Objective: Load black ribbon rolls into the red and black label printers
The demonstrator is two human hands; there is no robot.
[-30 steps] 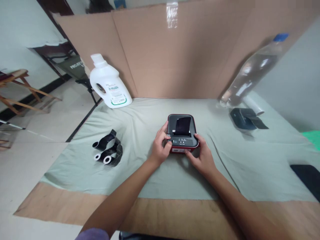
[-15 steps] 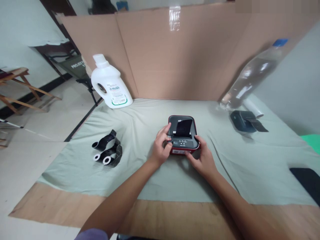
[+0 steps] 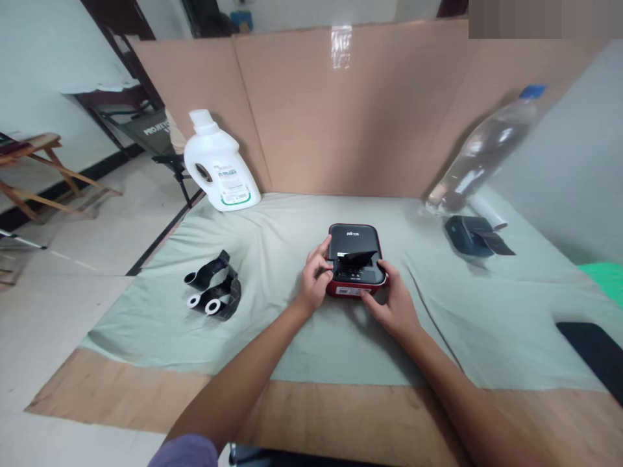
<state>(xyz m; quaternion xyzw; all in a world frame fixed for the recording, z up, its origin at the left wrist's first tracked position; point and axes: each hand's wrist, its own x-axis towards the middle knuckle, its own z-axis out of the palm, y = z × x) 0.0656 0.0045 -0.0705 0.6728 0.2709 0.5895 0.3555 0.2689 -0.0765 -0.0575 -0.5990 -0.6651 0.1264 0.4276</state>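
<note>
A small label printer (image 3: 354,239), black on top with red sides, rests on the cloth in front of me. A black strip (image 3: 361,257) sticks out of the slot across its top and leans low over the buttons' side. My left hand (image 3: 316,275) grips the printer's left edge, thumb by the near corner and fingers along the side. From the right, my right hand (image 3: 393,299) holds the near right corner, with the thumb on the front face and the index finger at the side. The undersides of both grips are partly hidden.
Black rolls and curled strips (image 3: 214,285) with white cores lie left. A white jug (image 3: 221,162) stands before a cardboard panel (image 3: 350,117). At right are a tilted water bottle (image 3: 487,155), a dark dispenser-like object (image 3: 470,235), a white roll (image 3: 489,213) and a black phone-like slab (image 3: 591,350).
The black strip on the printer has dropped from standing over the lid to lying lower, so the lid's lettering now shows. Both hands keep their hold; the view has shifted slightly.
</note>
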